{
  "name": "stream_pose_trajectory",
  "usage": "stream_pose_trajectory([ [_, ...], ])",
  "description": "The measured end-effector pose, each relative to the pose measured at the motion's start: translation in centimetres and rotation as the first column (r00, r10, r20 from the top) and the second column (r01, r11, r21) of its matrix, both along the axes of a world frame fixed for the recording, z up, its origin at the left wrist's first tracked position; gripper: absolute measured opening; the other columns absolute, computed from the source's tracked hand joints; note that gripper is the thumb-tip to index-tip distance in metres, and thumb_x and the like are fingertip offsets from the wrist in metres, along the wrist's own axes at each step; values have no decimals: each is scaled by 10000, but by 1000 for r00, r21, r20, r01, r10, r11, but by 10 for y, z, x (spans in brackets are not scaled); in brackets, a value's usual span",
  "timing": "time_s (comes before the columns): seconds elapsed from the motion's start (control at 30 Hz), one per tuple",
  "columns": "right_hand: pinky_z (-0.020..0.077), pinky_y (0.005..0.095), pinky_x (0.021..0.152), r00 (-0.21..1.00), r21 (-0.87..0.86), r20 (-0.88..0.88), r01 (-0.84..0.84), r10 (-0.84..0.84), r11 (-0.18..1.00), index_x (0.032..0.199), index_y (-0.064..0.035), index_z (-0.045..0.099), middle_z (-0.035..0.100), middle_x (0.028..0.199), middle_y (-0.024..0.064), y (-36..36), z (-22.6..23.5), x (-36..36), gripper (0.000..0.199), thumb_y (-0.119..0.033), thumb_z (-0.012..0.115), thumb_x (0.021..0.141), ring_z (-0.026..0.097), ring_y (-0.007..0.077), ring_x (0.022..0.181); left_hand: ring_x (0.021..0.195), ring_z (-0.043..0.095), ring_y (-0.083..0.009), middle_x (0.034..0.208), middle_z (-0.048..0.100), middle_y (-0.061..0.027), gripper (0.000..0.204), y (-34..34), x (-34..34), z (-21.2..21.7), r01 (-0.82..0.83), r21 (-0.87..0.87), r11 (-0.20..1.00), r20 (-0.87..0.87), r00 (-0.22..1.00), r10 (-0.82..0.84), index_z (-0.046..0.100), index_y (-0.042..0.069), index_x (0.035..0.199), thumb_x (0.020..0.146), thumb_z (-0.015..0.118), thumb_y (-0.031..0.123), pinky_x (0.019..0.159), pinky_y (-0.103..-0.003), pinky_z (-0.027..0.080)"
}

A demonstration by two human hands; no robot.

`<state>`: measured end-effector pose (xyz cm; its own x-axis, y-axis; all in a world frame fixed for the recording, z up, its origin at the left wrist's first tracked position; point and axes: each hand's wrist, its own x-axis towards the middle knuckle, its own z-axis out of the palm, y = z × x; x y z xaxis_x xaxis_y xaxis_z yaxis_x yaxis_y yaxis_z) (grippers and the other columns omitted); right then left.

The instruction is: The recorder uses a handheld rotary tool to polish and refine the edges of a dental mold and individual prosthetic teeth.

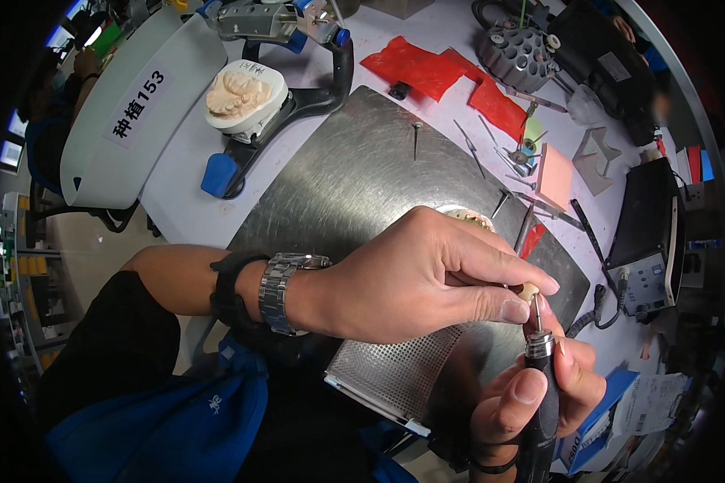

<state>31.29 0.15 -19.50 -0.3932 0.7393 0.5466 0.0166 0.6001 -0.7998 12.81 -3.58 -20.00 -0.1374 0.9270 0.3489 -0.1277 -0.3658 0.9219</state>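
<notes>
My left hand [419,282] reaches across the middle, a metal watch on its wrist. Its thumb and fingertips pinch a small cream dental crown [528,291]. At the lower right my right hand [540,394] grips a black rotary handpiece [541,410] with a silver collar, pointing upward. The thin bur [538,312] in its tip meets or nearly meets the crown; I cannot tell whether they touch. Behind my left hand, a plaster dental model [469,216] is partly hidden.
A steel plate [322,169] covers the table's middle, with a perforated grille [395,370] at its near edge. An articulator with a plaster cast [242,95] stands at the far left. Red sheets [415,66], a bur holder [517,58], a pink block [554,177] and a black control box [648,233] lie far and right.
</notes>
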Motion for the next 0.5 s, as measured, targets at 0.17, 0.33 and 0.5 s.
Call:
stream_pose_trajectory([
  [0.17,397,238,698,1000,12,-26,-7,8,1000,1073,-47,473,603,950,181,1,-3,-3,354,-285,637,869,518,128,743,819,655,-171,921,706,-130,269,2,0,-2,-6,3,1000,-39,999,6,684,-6,1081,825,706,75,738,-279,505],
  [0.33,397,236,700,998,15,-54,-20,21,1000,1076,-51,477,604,951,185,1,-4,-5,353,-288,639,870,533,133,750,817,655,-175,930,709,-133,265,4,-2,-3,-21,55,998,-107,994,27,684,-11,1073,824,707,76,741,-275,499],
  [0.5,463,304,842,997,25,-53,-48,50,999,1104,-59,447,578,961,191,3,-4,-4,343,-279,602,891,623,233,912,835,619,-140,916,687,-112,300,3,-2,0,53,14,998,-24,998,-53,655,-21,1132,850,684,77,751,-253,471],
])
